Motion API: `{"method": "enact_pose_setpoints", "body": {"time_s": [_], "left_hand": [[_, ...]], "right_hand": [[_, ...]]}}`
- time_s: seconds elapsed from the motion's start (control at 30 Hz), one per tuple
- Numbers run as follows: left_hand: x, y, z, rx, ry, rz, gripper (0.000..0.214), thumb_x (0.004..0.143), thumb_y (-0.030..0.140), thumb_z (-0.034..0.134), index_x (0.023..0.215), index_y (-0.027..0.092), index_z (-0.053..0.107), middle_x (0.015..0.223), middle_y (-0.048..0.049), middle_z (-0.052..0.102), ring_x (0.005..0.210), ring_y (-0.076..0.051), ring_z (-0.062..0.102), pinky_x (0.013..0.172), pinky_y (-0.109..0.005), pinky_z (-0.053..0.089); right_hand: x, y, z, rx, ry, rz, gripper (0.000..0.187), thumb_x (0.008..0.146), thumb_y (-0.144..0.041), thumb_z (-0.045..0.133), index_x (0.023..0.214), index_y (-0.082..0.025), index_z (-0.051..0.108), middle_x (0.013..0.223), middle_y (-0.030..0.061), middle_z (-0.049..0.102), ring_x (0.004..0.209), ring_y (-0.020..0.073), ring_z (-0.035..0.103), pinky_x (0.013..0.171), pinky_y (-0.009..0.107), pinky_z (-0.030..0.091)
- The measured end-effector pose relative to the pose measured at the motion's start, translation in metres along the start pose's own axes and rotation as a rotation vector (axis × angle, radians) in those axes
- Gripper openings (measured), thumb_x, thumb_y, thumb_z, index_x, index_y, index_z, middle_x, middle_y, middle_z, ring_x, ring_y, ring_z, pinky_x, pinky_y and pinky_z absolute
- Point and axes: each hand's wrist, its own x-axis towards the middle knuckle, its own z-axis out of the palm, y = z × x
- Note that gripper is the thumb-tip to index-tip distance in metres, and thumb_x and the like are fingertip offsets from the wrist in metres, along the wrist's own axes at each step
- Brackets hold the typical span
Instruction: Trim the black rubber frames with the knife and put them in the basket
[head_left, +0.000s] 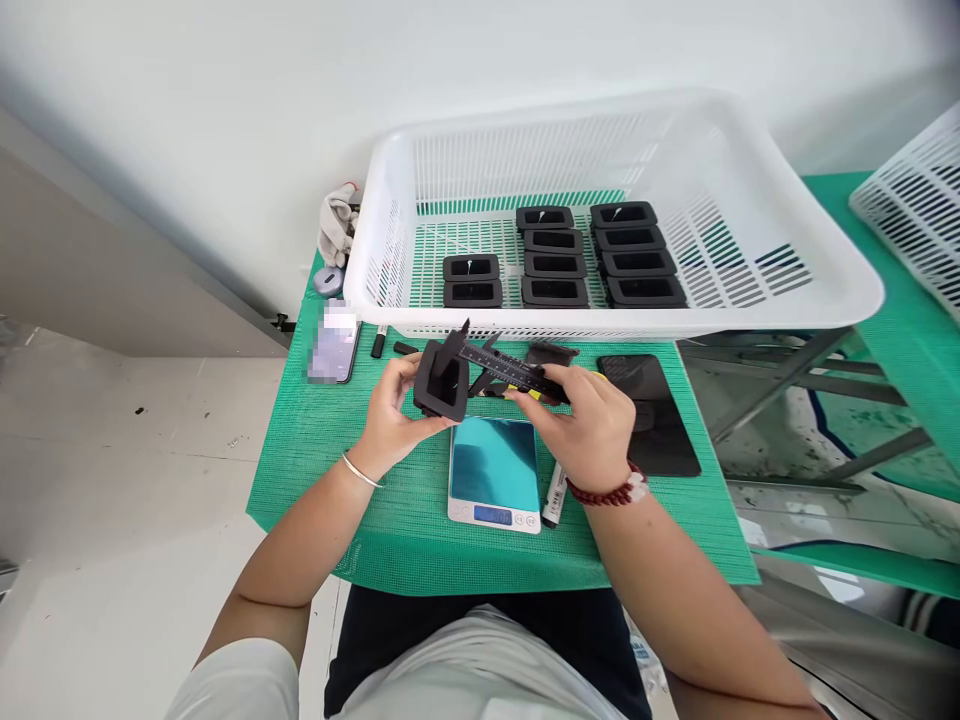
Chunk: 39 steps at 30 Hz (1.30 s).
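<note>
My left hand is closed around a black hollow rectangular part with a flared rim, tilted so its opening faces me. In my right hand is a black vernier caliper, gripped by its beam. The caliper's jaws reach to the upper edge of the black part, and one lies across its opening; whether they press on it I cannot tell. Below both hands sits a digital scale with a shiny blue-green plate, nothing lying on it.
Behind stands a white plastic basket holding several similar black parts. On the green mat lie a phone, a marker, a dark tablet-like slab and a small round case. Gloves rest at the back left.
</note>
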Motion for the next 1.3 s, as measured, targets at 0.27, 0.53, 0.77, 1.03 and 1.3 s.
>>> {"method": "enact_pose_setpoints", "body": {"time_s": [0.27,0.53,0.77,1.03,1.3], "left_hand": [[0.0005,0.0012,-0.001,-0.036,0.114,-0.1,0.049,0.062,0.031,0.084,0.096,0.022,0.051,0.108,-0.0038,0.059,0.088,-0.014,0.059,0.07,-0.025,0.047],[0.0012,0.0015,-0.0015,-0.069,0.131,-0.145,0.049,0.062,0.036,0.083,0.096,0.022,0.05,0.102,-0.004,0.06,0.084,-0.014,0.059,0.066,-0.025,0.047],[0.001,0.0018,-0.0009,-0.078,0.116,-0.128,0.049,0.061,0.035,0.084,0.095,0.022,0.051,0.101,-0.0037,0.06,0.088,-0.016,0.06,0.07,-0.027,0.05],[0.0018,0.0018,0.0006,-0.073,0.113,-0.122,0.048,0.062,0.036,0.084,0.094,0.021,0.052,0.098,-0.003,0.061,0.084,-0.014,0.06,0.067,-0.025,0.049],[0.004,-0.0009,0.0004,-0.191,0.16,-0.146,0.043,0.072,0.048,0.073,0.105,0.022,0.061,0.11,-0.0087,0.064,0.099,-0.021,0.063,0.081,-0.034,0.053]], "right_hand": [[0.0003,-0.0077,0.0003,0.018,-0.116,0.109,0.027,0.085,-0.044,0.063,0.087,-0.017,0.058,0.066,0.001,0.062,0.054,0.0132,0.055,0.052,0.025,0.042],[-0.0005,0.0003,0.0012,0.027,-0.135,0.125,0.024,0.089,-0.038,0.058,0.09,-0.015,0.064,0.069,0.0032,0.067,0.055,0.0131,0.058,0.052,0.025,0.041],[-0.0021,0.0001,0.0002,-0.039,-0.06,0.158,0.034,0.081,-0.05,0.066,0.072,-0.016,0.066,0.057,0.0016,0.065,0.05,0.0123,0.057,0.049,0.024,0.039],[-0.0006,-0.0013,-0.0018,-0.101,0.009,0.121,0.037,0.076,-0.052,0.068,0.067,-0.017,0.062,0.048,-0.0014,0.056,0.044,0.0109,0.05,0.046,0.023,0.035],[0.0002,0.0015,-0.0022,-0.122,-0.017,0.264,0.032,0.08,-0.049,0.058,0.069,-0.019,0.058,0.05,-0.0016,0.055,0.044,0.0119,0.048,0.046,0.024,0.034]]}}
